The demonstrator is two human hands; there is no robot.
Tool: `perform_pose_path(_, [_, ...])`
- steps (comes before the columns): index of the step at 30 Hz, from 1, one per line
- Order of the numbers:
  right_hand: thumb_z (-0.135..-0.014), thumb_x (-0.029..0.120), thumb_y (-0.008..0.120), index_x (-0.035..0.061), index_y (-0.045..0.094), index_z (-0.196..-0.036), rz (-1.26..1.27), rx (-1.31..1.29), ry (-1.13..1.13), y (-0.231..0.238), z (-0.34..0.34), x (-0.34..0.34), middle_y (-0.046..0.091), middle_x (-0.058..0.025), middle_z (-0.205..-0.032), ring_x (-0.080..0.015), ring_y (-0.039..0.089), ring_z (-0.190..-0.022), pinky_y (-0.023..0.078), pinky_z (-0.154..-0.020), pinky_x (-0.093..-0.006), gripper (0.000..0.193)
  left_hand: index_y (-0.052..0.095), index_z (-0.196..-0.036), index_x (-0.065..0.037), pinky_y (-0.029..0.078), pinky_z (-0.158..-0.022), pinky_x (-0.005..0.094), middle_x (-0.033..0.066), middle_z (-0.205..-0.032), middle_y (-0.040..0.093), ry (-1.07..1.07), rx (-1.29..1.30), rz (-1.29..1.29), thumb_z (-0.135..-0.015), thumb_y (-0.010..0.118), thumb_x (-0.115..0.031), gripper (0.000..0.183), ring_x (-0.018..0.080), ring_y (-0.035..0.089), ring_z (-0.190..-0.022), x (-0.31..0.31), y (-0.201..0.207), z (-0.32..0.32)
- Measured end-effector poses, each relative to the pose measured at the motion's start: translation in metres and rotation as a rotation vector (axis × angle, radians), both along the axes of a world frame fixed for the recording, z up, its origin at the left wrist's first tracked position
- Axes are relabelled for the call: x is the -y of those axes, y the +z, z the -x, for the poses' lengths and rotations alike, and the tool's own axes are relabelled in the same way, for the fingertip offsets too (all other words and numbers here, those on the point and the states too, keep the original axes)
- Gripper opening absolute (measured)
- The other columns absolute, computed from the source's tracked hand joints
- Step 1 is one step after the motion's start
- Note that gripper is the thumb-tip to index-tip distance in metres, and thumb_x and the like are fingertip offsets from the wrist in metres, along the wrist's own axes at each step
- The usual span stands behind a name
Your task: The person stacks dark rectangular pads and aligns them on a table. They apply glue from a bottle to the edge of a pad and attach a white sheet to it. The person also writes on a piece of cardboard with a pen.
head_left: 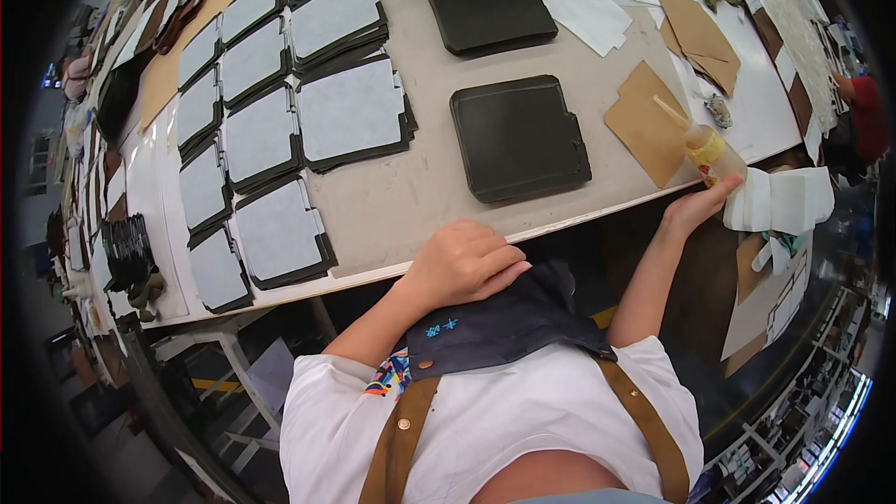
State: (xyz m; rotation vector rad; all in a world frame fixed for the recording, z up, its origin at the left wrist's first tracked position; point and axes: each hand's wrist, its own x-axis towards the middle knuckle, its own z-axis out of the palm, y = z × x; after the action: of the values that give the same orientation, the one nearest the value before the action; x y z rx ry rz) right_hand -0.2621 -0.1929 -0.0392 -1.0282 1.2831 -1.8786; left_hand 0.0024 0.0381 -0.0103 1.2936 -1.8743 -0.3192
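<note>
My right hand (698,208) grips a translucent squeeze bottle (717,157) with a yellow label. The bottle leans over the table's front right edge, its long pointed nozzle tilted up and to the left. My left hand (471,261) rests at the table's front edge, against my dark apron (509,331), fingers curled together and nothing visible in them. Just beyond it lies a dark, flat, squarish panel (518,138) with a stepped right side. Farther back sits a similar dark panel stack (489,11).
Rows of stacked grey-white panels with black edges (350,110) cover the table's left side. Brown card pieces (649,126) and a white sheet (585,9) lie right of the dark panels. A white folded bundle (779,199) is beside the bottle. Another person's red sleeve (868,117) shows far right.
</note>
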Motion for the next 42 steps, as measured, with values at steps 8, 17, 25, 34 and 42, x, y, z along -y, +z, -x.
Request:
perform_pose_path(8, [-0.101,0.053,0.042,-0.0035,0.043,-0.135,0.234,0.020,-0.091,0.028,-0.017,-0.015,0.046,-0.0158,-0.136,-0.0251,0.048,-0.125,0.037,-0.107,-0.0386,0.066,0.068,-0.077,-0.012,0.043,-0.053,0.0332,0.0006,-0.063,0.059,0.006,0.017,-0.019,-0.078,0.076,-0.015,0.009,0.0190,0.057,-0.057,0.001,0.002,0.001])
perform_pose_path(17, [-0.092,0.042,0.067,0.0011,0.044,-0.132,0.058,0.154,0.484,0.040,-0.080,-0.059,0.056,-0.0077,-0.122,-0.0187,0.055,-0.114,0.044,-0.099,-0.0354,0.062,0.068,-0.077,-0.011,0.044,-0.053,0.0335,0.0010,-0.062,0.058,0.016,0.008,-0.017,-0.078,0.076,-0.015,0.009,0.0194,0.057,-0.057,0.001,0.002,0.001])
perform_pose_path(25, [-0.088,0.042,0.072,0.0009,0.040,-0.132,0.140,-0.221,0.433,0.031,-0.105,-0.070,0.049,-0.0073,-0.121,-0.0168,0.049,-0.114,0.039,-0.101,-0.0319,0.068,0.067,-0.078,-0.011,0.044,-0.054,0.0336,0.0011,-0.065,0.060,0.014,-0.001,-0.017,-0.078,0.076,-0.016,0.010,0.0199,0.057,-0.058,0.000,0.001,0.000])
perform_pose_path(34, [-0.086,0.046,0.074,0.0000,0.037,-0.133,0.168,-0.351,0.400,0.035,-0.111,-0.079,0.046,-0.0091,-0.124,-0.0187,0.047,-0.117,0.038,-0.102,-0.0335,0.075,0.064,-0.074,-0.009,0.047,-0.056,0.0344,0.0040,-0.063,0.058,0.023,-0.016,-0.021,-0.081,0.074,-0.019,0.016,0.0218,0.058,-0.059,-0.001,0.003,0.001])
perform_pose_path(42, [-0.080,0.035,0.082,0.0029,0.031,-0.130,0.293,-0.270,0.618,0.040,-0.137,-0.095,0.046,-0.0174,-0.127,-0.0260,0.050,-0.117,0.042,-0.100,-0.0384,0.079,0.066,-0.077,-0.010,0.045,-0.055,0.0336,0.0022,-0.064,0.059,0.011,0.002,-0.008,-0.079,0.076,-0.017,0.012,0.0203,0.058,-0.059,0.000,0.003,0.000])
